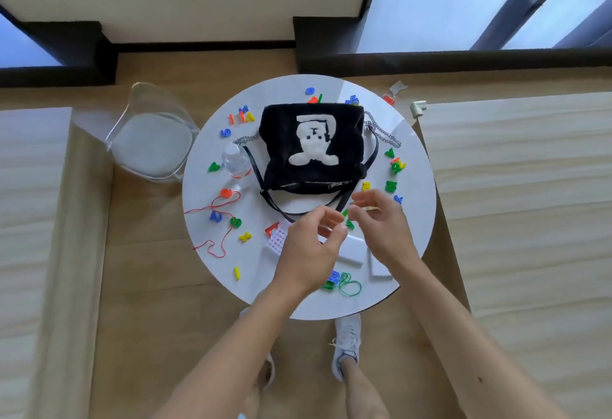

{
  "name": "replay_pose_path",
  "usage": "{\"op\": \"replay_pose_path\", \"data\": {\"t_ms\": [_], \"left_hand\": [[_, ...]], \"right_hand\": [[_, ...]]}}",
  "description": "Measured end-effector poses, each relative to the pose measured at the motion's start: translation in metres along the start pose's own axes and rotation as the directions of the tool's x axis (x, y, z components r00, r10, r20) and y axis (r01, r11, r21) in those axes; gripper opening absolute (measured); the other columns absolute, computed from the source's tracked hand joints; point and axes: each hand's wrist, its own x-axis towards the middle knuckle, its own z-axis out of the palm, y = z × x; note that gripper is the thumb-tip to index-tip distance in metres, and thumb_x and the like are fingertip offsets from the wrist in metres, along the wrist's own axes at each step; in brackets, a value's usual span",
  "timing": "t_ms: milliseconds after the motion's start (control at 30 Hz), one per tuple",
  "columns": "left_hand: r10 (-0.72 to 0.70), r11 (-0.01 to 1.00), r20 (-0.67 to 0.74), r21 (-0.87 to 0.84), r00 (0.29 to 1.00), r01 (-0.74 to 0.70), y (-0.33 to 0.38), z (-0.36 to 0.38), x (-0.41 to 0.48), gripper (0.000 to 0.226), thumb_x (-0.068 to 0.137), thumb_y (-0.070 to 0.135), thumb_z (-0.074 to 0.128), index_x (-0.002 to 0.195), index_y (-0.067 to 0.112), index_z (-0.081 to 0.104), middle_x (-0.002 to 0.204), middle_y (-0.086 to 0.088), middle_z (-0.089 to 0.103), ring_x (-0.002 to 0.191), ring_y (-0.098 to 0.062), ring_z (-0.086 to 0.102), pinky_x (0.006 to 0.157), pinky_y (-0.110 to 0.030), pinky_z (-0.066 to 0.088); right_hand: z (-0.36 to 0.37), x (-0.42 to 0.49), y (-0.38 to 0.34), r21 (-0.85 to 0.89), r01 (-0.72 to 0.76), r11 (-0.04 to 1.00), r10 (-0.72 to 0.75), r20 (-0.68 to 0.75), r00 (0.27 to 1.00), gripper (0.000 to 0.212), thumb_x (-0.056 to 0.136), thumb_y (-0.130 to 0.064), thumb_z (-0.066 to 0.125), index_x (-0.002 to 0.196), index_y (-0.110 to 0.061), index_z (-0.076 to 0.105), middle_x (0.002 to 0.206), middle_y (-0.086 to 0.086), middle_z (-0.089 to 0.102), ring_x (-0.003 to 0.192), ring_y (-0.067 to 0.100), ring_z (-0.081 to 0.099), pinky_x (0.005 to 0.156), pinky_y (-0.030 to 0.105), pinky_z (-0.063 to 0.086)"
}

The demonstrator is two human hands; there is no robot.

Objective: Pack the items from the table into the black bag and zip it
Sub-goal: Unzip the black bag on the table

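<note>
Red string (228, 229): one, reaching the table (417, 229) rim; snags easily.
Water bottle (235, 161): one, upright, just beside the bag strap (255, 170); tips if tugged.
Black bag (311, 140): one, mid-table.
Left hand (306, 253): curled; cannot tell whether holding anything.
Right hand (381, 226): pinching a thin yellowish piece (372, 208); droppable.
Plastic letters (391, 185): over twenty, scattered; easily missed.

Bright daylight is admitted through the windows (440, 17) along the upper right of the frame, and glare is thrown across the white counter (414, 219). Straight lines are bowed toward the edges, and fine detail is softened throughout.
</note>
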Motion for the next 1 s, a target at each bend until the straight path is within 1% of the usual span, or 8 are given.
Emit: {"op": "replay_pose_path", "data": {"t_ms": [100, 267, 333, 467, 633, 800, 900, 1000], "left_hand": [[-0.016, 0.997, 0.027, 0.077, 1.0, 0.014, -0.034, 0.013, 0.038, 0.011, 0.093, 0.024, 0.06, 0.098, 0.018, 0.067, 0.092, 0.009, 0.069, 0.085, -0.001, 0.061, 0.067, -0.004, 0.041], [0.065, 0.968, 0.042, 0.241, 0.997, -0.073, -0.083, 0.038, 0.104, 0.012, 0.09, 0.025, 0.059, 0.097, 0.018, 0.066, 0.088, 0.01, 0.067, 0.08, 0.0, 0.061, 0.066, -0.012, 0.044], [0.104, 0.95, 0.035, 0.291, 0.994, -0.109, -0.102, 0.048, 0.131, 0.014, 0.089, 0.025, 0.058, 0.099, 0.018, 0.066, 0.089, 0.009, 0.068, 0.081, -0.005, 0.063, 0.071, -0.02, 0.049], [0.171, 0.887, 0.019, 0.432, 0.985, -0.162, -0.149, 0.073, 0.186, 0.015, 0.088, 0.023, 0.06, 0.099, 0.017, 0.067, 0.089, 0.005, 0.07, 0.083, -0.014, 0.065, 0.079, -0.037, 0.056], [0.315, 0.699, 0.073, 0.656, 0.946, -0.283, -0.201, 0.102, 0.24, 0.015, 0.086, 0.033, 0.062, 0.096, 0.022, 0.064, 0.095, 0.005, 0.065, 0.087, -0.021, 0.064, 0.077, -0.042, 0.054], [0.531, 0.443, 0.127, 0.801, 0.838, -0.402, -0.233, 0.112, 0.281, 0.028, 0.083, 0.044, 0.067, 0.094, 0.019, 0.06, 0.093, 0.002, 0.063, 0.086, -0.024, 0.062, 0.068, -0.035, 0.048], [0.596, 0.336, 0.164, 0.838, 0.786, -0.429, -0.243, 0.118, 0.297, 0.024, 0.084, 0.04, 0.069, 0.094, 0.021, 0.06, 0.095, -0.001, 0.066, 0.089, -0.027, 0.064, 0.069, -0.037, 0.049], [0.579, 0.343, 0.152, 0.846, 0.801, -0.408, -0.247, 0.12, 0.306, 0.02, 0.085, 0.038, 0.069, 0.089, 0.021, 0.059, 0.09, 0.0, 0.065, 0.084, -0.026, 0.063, 0.07, -0.038, 0.051]], "right_hand": [[0.009, 0.039, 0.027, -0.058, 0.05, 0.997, -0.049, 0.024, 0.999, 0.018, 0.09, -0.018, 0.067, 0.108, -0.019, 0.068, 0.098, -0.01, 0.069, 0.088, 0.012, 0.067, 0.068, 0.012, 0.048], [0.026, 0.108, 0.076, -0.16, 0.157, 0.974, -0.157, 0.012, 0.987, 0.024, 0.087, -0.017, 0.07, 0.111, -0.021, 0.068, 0.102, -0.006, 0.068, 0.083, 0.001, 0.064, 0.062, 0.004, 0.043], [0.033, 0.134, 0.098, -0.205, 0.221, 0.953, -0.223, 0.015, 0.975, 0.026, 0.087, -0.012, 0.069, 0.111, -0.02, 0.068, 0.106, -0.003, 0.068, 0.086, 0.001, 0.064, 0.068, 0.007, 0.047], [0.043, 0.179, 0.145, -0.313, 0.39, 0.866, -0.402, 0.03, 0.915, 0.037, 0.083, 0.003, 0.064, 0.113, -0.019, 0.067, 0.107, -0.003, 0.064, 0.094, 0.012, 0.063, 0.085, 0.028, 0.055], [0.05, 0.226, 0.189, -0.595, 0.523, 0.61, -0.551, 0.155, 0.82, 0.045, 0.079, 0.0, 0.068, 0.12, -0.019, 0.065, 0.122, -0.002, 0.058, 0.116, 0.022, 0.049, 0.097, 0.036, 0.043], [0.062, 0.258, 0.217, -0.813, 0.528, 0.244, -0.646, 0.27, 0.714, 0.055, 0.076, -0.03, 0.077, 0.127, -0.028, 0.058, 0.134, -0.006, 0.049, 0.126, 0.021, 0.04, 0.1, 0.034, 0.032], [0.075, 0.271, 0.227, -0.828, 0.539, 0.158, -0.717, 0.279, 0.639, 0.054, 0.073, -0.037, 0.079, 0.122, -0.029, 0.059, 0.126, -0.005, 0.05, 0.118, 0.022, 0.044, 0.098, 0.037, 0.036], [0.085, 0.279, 0.233, -0.844, 0.525, 0.113, -0.753, 0.273, 0.599, 0.048, 0.074, -0.04, 0.077, 0.116, -0.026, 0.06, 0.122, -0.002, 0.051, 0.115, 0.023, 0.046, 0.097, 0.039, 0.039]]}}
